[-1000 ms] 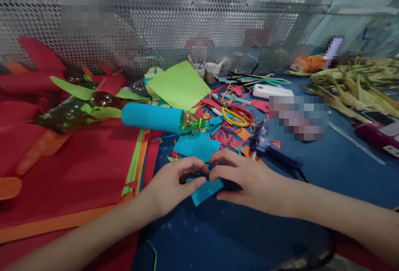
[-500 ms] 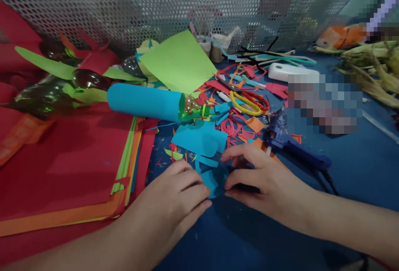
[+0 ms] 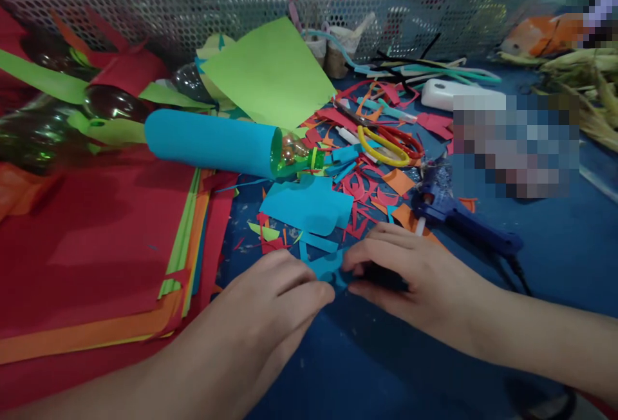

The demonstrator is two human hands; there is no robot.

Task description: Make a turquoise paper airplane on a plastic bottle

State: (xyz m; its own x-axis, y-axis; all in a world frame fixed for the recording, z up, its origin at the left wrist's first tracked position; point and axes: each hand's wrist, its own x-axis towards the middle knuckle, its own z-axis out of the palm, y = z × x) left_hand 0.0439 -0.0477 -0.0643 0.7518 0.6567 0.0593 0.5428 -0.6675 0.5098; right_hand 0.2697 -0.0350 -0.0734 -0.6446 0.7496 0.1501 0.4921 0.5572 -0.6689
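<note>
At lower centre of frame, small blue paper piece (image 3: pixel 330 267) lies between left hand (image 3: pixel 284 297) and right hand (image 3: pixel 386 265). Left fingers: bunched together at its left edge; grip cannot be told. Right fingers: curled, thumb slightly apart, at its right edge; grip likewise unclear. Just above: larger blue sheet (image 3: pixel 305 204). Centre-left: blue-wrapped green bottle (image 3: pixel 212 143), lying on its side. Right of centre: dark blue glue gun (image 3: pixel 463 220). Left: red sheets (image 3: pixel 87 252), stacked.
</note>
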